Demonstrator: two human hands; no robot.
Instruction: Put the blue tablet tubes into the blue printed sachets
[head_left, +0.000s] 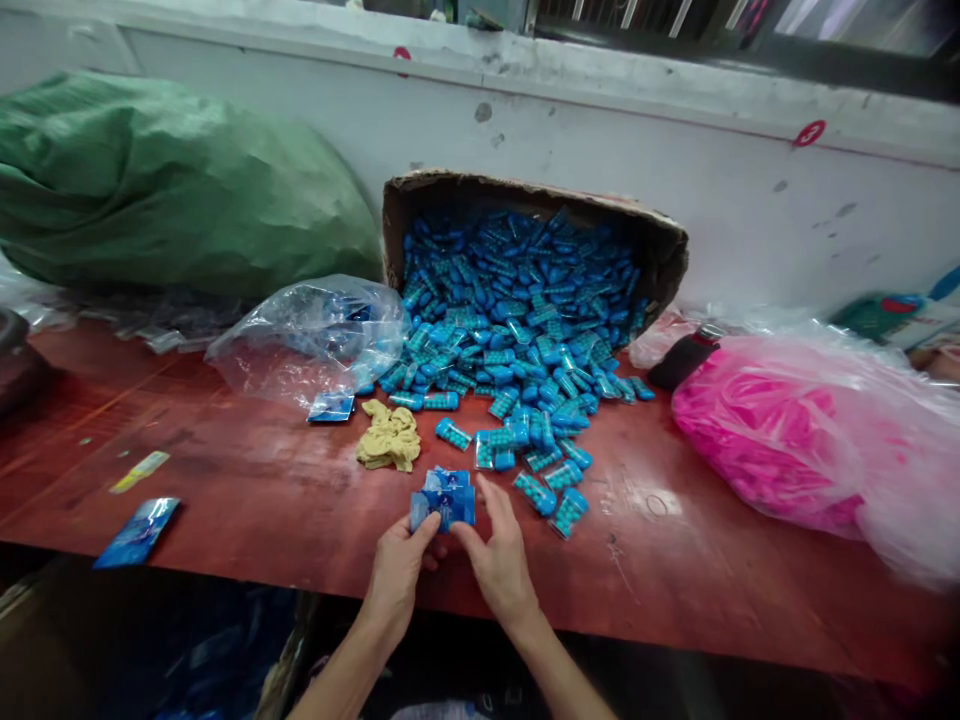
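A few small blue printed cards or packets (444, 505), overlapping, are pinched under the thumb of my left hand (401, 560) just above the table's front edge. At their right side is my right hand (502, 560), thumb and forefinger spread apart, close to or touching the edge of the packets. Just beyond the hands lie several clear tubes with blue caps and turquoise beads inside (536, 490). A crumpled yellowish cloth or rubber piece (388, 436) rests to the left of them.
A tipped cardboard box (667, 245) spills a large pile of blue-capped tubes (517, 310) onto the red table (262, 490). A clear plastic bag (300, 335) and a green sack (180, 190) stand left, a bag of pink items (780, 430) right. A blue packet (139, 532) lies front left.
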